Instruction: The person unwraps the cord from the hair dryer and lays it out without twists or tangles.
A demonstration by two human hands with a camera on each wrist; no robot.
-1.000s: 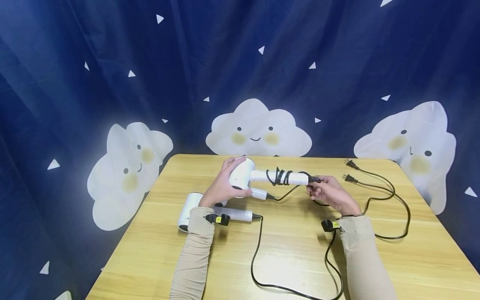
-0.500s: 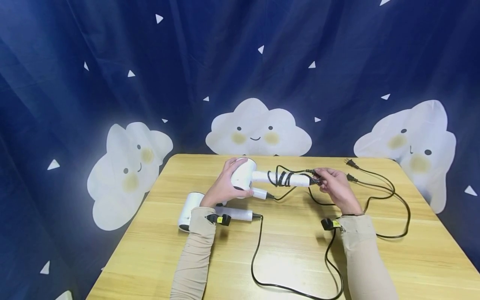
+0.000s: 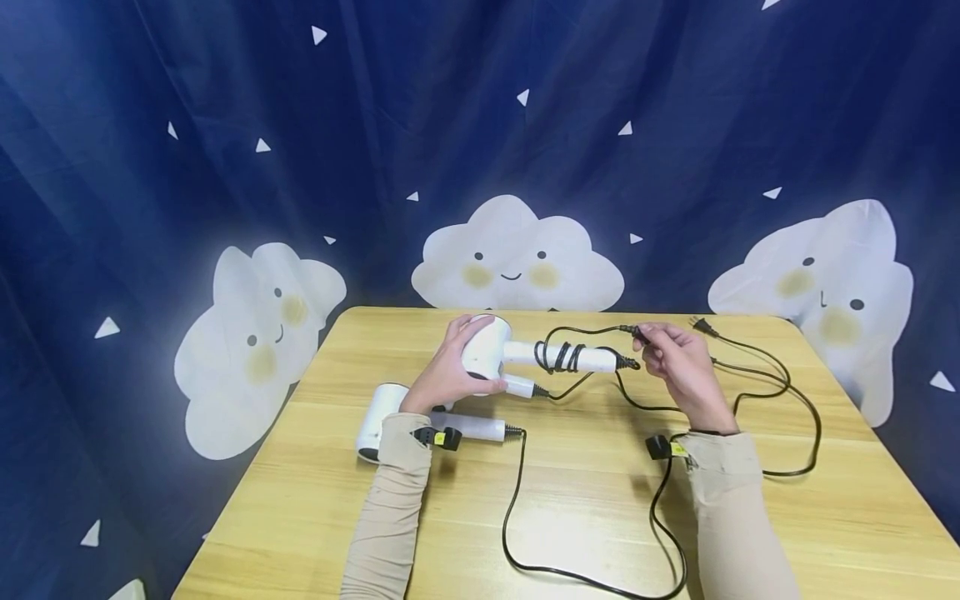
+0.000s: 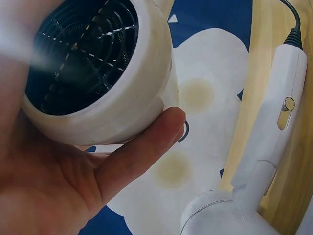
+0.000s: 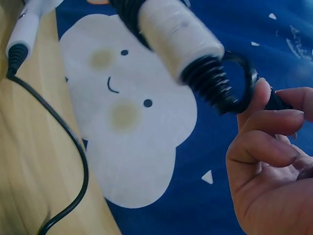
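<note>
A white hair dryer (image 3: 517,353) is held above the table by my left hand (image 3: 442,373), which grips its round head between thumb and fingers. In the left wrist view the dark grille (image 4: 85,54) faces the camera. A black cord (image 3: 557,358) is wound several times around the handle, which points right. My right hand (image 3: 684,371) pinches the cord's plug (image 3: 640,335) between thumb and fingers, just beyond the handle's end. The right wrist view has the ribbed cord sleeve (image 5: 208,83) close to that hand (image 5: 274,156); the plug's prongs are hidden.
Two more white hair dryers lie on the wooden table (image 3: 450,517): one (image 3: 381,421) beside the left wrist, another (image 3: 519,387) partly behind the held one. Their black cords (image 3: 585,577) run rightward under the right arm, and a plug (image 3: 702,327) lies at the back right.
My right hand has risen from the handle's end and moved right, drawing the plug end of the cord away from the handle. My left hand and the dryer barely moved.
</note>
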